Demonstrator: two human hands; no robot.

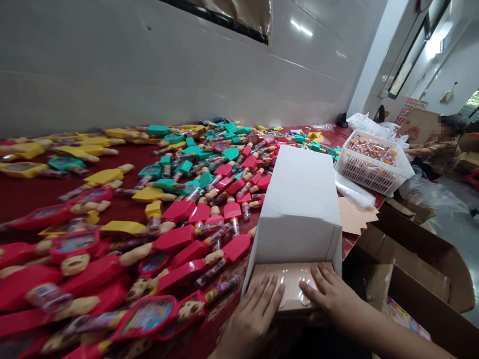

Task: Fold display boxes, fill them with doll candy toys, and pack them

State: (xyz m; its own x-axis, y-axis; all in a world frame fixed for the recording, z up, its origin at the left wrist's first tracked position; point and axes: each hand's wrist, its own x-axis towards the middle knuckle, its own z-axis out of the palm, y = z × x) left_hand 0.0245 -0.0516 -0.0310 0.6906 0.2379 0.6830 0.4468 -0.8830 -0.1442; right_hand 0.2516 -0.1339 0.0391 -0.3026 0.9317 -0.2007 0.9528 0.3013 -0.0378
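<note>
Left hand: the left hand [262, 301] lies flat at the lower middle of the frame, fingers straight and close together, resting on the near left of a pinkish-brown board and gripping nothing that I can see.
Right hand: the right hand [327, 289] is open too, fingers fanned over the board's right side; its thumb is hard to make out.
Brown board: the glossy pinkish-brown board [290, 274] sits at the near end of the white box, lower middle of the frame. It looks light and fairly stiff, probably slick under its clear film; I'd take it by opposite edges, as the face offers little to pinch.
White box: the white box [303, 182] runs up the frame from the hands. Its thin card walls look light and likely to dent or crease; I'd hold it low on both sides, with spread palms.
Left of the box: red toys [237, 248], yellow toys [123, 228] and green toys [232, 153] crowd the red-covered desk [22, 197], many beside clear tubes.
Right of the box: a clear plastic roll [355, 192], a white basket [376, 182] full of small pieces, and an open brown carton [411, 254].
Upper right: another person [441, 149], well apart.
</note>
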